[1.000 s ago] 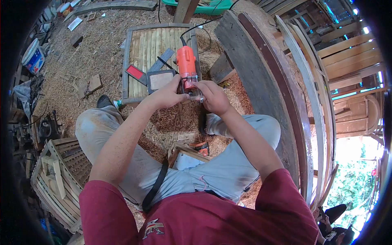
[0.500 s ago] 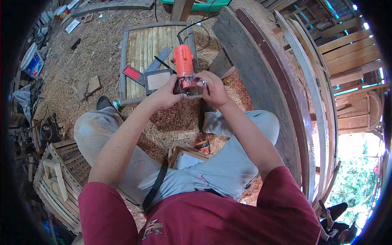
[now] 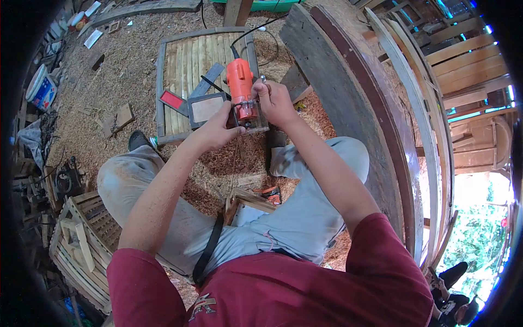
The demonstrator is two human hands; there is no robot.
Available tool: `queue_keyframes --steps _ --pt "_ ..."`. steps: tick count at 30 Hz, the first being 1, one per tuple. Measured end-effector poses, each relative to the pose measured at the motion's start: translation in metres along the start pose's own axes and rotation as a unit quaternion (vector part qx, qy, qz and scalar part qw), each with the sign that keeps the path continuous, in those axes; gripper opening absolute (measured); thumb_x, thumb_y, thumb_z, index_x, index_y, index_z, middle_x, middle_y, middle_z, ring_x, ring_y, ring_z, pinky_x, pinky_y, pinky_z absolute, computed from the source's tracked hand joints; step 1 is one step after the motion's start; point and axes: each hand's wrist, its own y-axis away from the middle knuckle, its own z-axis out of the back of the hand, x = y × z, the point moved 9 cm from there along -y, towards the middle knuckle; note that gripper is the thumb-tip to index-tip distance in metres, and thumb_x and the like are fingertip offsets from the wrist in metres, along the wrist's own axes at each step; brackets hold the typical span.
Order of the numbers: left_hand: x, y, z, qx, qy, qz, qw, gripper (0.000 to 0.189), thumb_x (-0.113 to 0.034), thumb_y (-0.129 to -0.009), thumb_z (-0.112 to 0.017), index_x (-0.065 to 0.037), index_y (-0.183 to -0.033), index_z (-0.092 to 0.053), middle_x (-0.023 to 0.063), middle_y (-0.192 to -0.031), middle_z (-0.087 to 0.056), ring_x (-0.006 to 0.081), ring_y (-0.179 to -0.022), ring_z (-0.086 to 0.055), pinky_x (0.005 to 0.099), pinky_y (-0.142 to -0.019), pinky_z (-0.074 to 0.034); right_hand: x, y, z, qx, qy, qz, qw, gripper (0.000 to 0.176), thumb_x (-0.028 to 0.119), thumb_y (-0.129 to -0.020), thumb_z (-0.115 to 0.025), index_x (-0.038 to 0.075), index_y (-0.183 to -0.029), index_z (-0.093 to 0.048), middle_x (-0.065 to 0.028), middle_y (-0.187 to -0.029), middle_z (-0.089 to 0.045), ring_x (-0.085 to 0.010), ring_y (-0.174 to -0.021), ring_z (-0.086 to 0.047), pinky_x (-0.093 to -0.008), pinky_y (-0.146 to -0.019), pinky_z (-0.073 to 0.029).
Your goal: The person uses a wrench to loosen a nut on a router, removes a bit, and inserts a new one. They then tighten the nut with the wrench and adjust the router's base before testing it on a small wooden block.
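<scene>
**As the person sits in sawdust, both hands close on an orange router (image 3: pixel 240 87)**

Where the knees part over the shavings-strewn floor, the orange router stands nearly upright, its base at the near edge of a slatted wooden panel (image 3: pixel 182 57). I cannot tell whether it rests there. The left hand (image 3: pixel 218 128) curls around the base from the left, fingers wrapped tight. The right hand (image 3: pixel 275 103) pinches the metal collar under the orange body, fingertips pressed together. A black cord (image 3: pixel 267 27) runs off from the tool's top. Just beside the left hand lie a small framed board (image 3: pixel 206 108) and a red block (image 3: pixel 173 100).
</scene>
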Motion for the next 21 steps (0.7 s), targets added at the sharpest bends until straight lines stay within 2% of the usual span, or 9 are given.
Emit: queue_keyframes --steps 4,8,10,13,17,20,21 --pt "-0.002 0.001 0.001 -0.003 0.007 0.001 1.0 0.066 -0.021 -0.093 -0.076 -0.004 -0.144 -0.036 0.0171 -0.125 -0.059 0.0237 -0.114 -0.057 0.0382 -0.103 -0.045 0.002 -0.001 0.001 -0.008 0.005 0.001 1.0 0.042 0.03 -0.109 -0.049 -0.003 -0.087 -0.062 -0.0248 -0.077 -0.061 -0.0477 -0.074 -0.062 -0.049 -0.068 -0.05" --pt "0.006 -0.002 0.0 -0.018 -0.03 -0.02 0.999 0.065 -0.021 -0.093 -0.076 -0.004 -0.142 -0.038 0.0163 -0.12 -0.06 0.0236 -0.111 -0.057 0.0386 -0.101 -0.046 0.003 0.001 0.0 -0.003 0.006 -0.005 1.0 0.039 0.029 -0.108 -0.049 -0.003 -0.092 -0.063 -0.0254 -0.084 -0.064 -0.048 -0.079 -0.063 -0.0487 -0.071 -0.051" --pt "0.002 0.0 0.002 -0.009 -0.021 -0.002 1.0 0.063 -0.02 -0.093 -0.076 -0.003 -0.14 -0.039 0.0158 -0.118 -0.059 0.0233 -0.109 -0.057 0.0384 -0.099 -0.046 0.01 0.005 0.001 -0.006 0.024 0.001 1.0 0.035 0.028 -0.108 -0.051 -0.003 -0.097 -0.063 -0.0253 -0.088 -0.065 -0.0475 -0.082 -0.063 -0.0486 -0.073 -0.052" --pt "0.0 -0.001 0.004 -0.019 -0.054 -0.01 0.998 0.061 -0.02 -0.092 -0.077 -0.002 -0.137 -0.04 0.0156 -0.116 -0.058 0.0225 -0.107 -0.056 0.0375 -0.098 -0.046 0.017 0.009 0.0 0.042 0.053 0.051 0.996 0.03 0.025 -0.108 -0.051 0.0 -0.1 -0.064 -0.0186 -0.091 -0.067 -0.0383 -0.086 -0.067 -0.0428 -0.079 -0.053" --pt "-0.004 -0.001 0.005 -0.006 -0.068 -0.008 0.998 0.059 -0.02 -0.091 -0.078 0.0 -0.134 -0.042 0.0168 -0.116 -0.057 0.0221 -0.106 -0.054 0.0369 -0.097 -0.046 0.023 0.023 0.007 0.065 0.04 0.087 0.993 0.022 0.022 -0.105 -0.056 0.001 -0.104 -0.064 -0.0191 -0.095 -0.066 -0.0397 -0.089 -0.065 -0.0434 -0.08 -0.053" --pt "0.001 -0.005 0.006 -0.02 -0.039 -0.04 0.998 0.064 -0.031 -0.085 -0.081 0.002 -0.125 -0.044 0.0242 -0.108 -0.061 0.0347 -0.101 -0.061 0.0427 -0.091 -0.048 0.025 0.034 0.009 0.066 0.048 0.124 0.989 0.02 0.02 -0.102 -0.059 0.002 -0.109 -0.063 -0.0188 -0.096 -0.065 -0.0403 -0.09 -0.064 -0.0445 -0.081 -0.052" --pt "0.0 -0.005 0.006 -0.021 -0.05 -0.041 0.998 0.065 -0.032 -0.084 -0.082 0.002 -0.126 -0.044 0.0238 -0.108 -0.062 0.0344 -0.101 -0.062 0.0425 -0.091 -0.049 0.027 0.037 0.01 0.066 0.062 0.133 0.987 0.02 0.019 -0.102 -0.06 0.002 -0.11 -0.062 -0.0185 -0.097 -0.064 -0.0402 -0.09 -0.064 -0.045 -0.081 -0.052"
